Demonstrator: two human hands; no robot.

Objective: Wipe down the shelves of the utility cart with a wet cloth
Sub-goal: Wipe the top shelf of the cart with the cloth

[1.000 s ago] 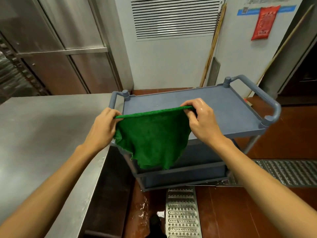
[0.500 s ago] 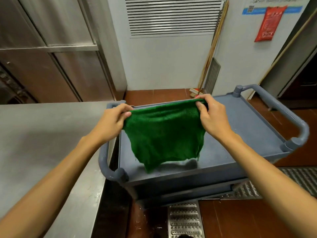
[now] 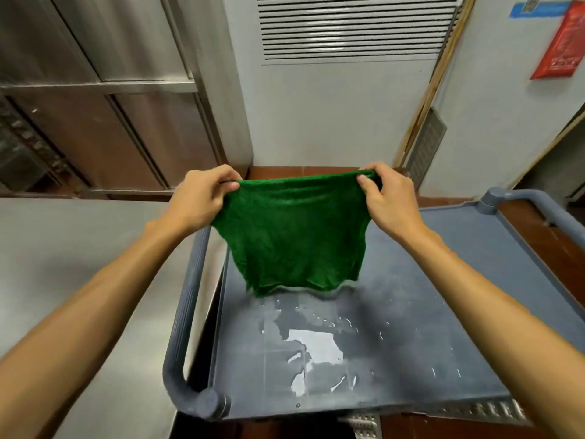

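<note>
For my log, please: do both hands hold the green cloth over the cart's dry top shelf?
Not dry: the head view shows water pooled on the top shelf. The left hand and right hand do hold the green cloth over it.

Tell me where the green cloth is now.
Centre of the head view: green cloth hangs between left hand and right hand, over the cart's top shelf.

The green cloth (image 3: 297, 229) hides the far left part of the cart's top shelf (image 3: 443, 312), and whether its hem touches that shelf cannot be told. Fingertips of the left hand (image 3: 202, 198) and right hand (image 3: 391, 202) vanish behind the cloth's upper edge. The view's right edge cuts off the handle (image 3: 538, 198) and the red sign (image 3: 563, 42), whose print is unreadable.
</note>
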